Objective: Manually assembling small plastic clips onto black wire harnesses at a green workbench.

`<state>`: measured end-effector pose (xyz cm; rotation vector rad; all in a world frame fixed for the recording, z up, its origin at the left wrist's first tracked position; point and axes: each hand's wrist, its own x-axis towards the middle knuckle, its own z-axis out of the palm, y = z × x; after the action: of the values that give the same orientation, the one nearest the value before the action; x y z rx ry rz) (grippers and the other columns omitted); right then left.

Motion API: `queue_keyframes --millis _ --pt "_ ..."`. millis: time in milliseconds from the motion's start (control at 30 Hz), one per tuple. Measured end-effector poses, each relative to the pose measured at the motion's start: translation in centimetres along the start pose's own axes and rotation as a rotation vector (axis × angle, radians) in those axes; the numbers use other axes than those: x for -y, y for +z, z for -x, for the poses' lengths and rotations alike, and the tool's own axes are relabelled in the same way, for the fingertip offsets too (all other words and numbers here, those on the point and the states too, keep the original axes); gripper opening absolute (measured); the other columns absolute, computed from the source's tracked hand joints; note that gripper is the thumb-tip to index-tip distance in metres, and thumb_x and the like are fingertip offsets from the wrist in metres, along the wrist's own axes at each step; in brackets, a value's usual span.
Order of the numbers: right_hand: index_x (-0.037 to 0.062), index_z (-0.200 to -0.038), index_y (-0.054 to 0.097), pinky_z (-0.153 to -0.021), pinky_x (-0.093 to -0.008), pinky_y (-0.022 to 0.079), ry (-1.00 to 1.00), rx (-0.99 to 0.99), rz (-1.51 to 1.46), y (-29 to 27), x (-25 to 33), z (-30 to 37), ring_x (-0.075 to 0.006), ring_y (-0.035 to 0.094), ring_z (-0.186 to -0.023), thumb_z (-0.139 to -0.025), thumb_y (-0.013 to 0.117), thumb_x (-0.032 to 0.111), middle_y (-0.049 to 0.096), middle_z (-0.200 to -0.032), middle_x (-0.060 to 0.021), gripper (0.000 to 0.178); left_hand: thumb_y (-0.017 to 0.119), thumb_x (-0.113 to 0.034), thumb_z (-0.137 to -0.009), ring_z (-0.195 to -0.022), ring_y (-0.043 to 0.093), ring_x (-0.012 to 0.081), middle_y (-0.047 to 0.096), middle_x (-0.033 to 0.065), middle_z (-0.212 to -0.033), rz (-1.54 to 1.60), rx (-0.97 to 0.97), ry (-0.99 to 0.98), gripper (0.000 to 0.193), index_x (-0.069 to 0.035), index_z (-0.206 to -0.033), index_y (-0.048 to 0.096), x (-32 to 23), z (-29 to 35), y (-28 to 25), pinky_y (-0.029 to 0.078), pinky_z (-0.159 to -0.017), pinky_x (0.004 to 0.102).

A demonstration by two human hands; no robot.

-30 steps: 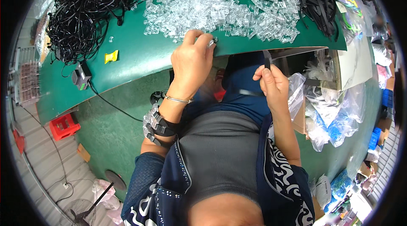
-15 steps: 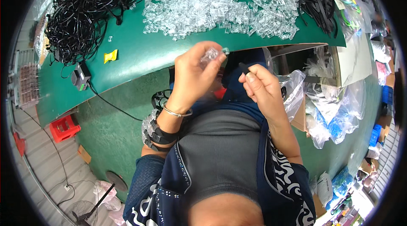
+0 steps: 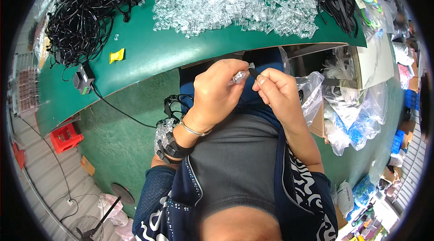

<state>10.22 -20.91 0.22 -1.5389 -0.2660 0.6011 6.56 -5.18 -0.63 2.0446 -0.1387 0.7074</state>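
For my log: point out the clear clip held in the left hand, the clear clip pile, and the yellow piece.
clear clip [image 3: 238,77], head view, its middle
clear clip pile [image 3: 235,1], head view, centre
yellow piece [image 3: 116,55], head view, centre

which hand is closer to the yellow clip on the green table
Left. The left hand is below and to the right of the yellow clip, off the table edge. The right hand is beyond it, farther right, meeting it at a small clear piece.

Small assembly workshop.
Beyond the hands, a green workbench [image 3: 149,56] carries heaps of clear plastic clips [image 3: 235,1] and black cables [image 3: 86,10]; bagged stock [image 3: 352,119] crowds the right.
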Motion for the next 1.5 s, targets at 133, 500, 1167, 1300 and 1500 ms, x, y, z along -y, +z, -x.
queue_keyframes --millis 133,500,1167,1300,1500 --pt "0.0011 -0.073 0.055 -0.046 -0.0188 0.032 -0.016 -0.019 0.042 0.0 0.1 0.2 -0.0015 0.041 -0.052 -0.086 0.051 0.011 0.048 -0.058 0.0033 0.018 0.065 0.005 -0.066 -0.071 0.063 0.0235 0.064 0.0107 -0.081 -0.048 0.022 0.075 0.022 -0.002 -0.086 0.061 0.0 0.4 0.2 0.050 -0.062 0.0283" --pt "0.0001 -0.076 0.055 -0.048 -0.0183 0.033 -0.046 0.024 0.010 0.0 -0.2 0.5 -0.0013 0.043 -0.055 -0.087 0.053 0.010 0.051 -0.062 0.0020 0.015 0.063 -0.011 -0.081 -0.056 0.048 0.0032 0.057 -0.0007 -0.068 0.723 0.309 -0.753 0.013 -0.001 -0.089 0.060 -0.3 -0.1 -0.7 0.037 -0.047 0.0175" --pt "0.0008 -0.078 0.056 -0.050 -0.0181 0.041 -0.381 -0.159 0.190 -0.4 -2.2 0.7 -0.0034 0.053 -0.057 -0.069 0.069 0.000 0.058 -0.065 -0.0009 0.015 0.057 -0.009 -0.083 -0.047 0.037 0.0043 0.046 -0.0025 -0.058 1.166 0.044 -0.864 0.010 -0.002 -0.076 0.055 0.7 1.3 -0.2 0.029 -0.042 0.0195" --pt "0.0006 -0.089 0.052 -0.056 -0.0159 0.037 -0.260 -0.098 -0.141 -0.8 -2.5 0.7 -0.0018 0.048 -0.063 -0.078 0.060 -0.002 0.056 -0.074 -0.0008 0.014 0.053 -0.011 -0.085 -0.047 0.035 0.0047 0.044 -0.0015 -0.062 1.236 0.160 -0.877 0.009 -0.002 -0.083 0.053 1.0 0.9 -0.1 0.027 -0.042 0.0199" --pt "-0.0004 -0.102 0.051 -0.055 -0.0168 0.037 -0.168 -0.102 -0.283 -1.2 -2.1 0.4 -0.0035 0.046 -0.062 -0.085 0.053 0.006 0.054 -0.076 -0.0022 0.018 0.047 -0.019 -0.091 -0.052 0.036 0.0056 0.045 0.0009 -0.072 1.265 0.217 -0.798 0.014 -0.006 -0.089 0.049 1.3 1.0 -0.1 0.029 -0.047 0.0199"
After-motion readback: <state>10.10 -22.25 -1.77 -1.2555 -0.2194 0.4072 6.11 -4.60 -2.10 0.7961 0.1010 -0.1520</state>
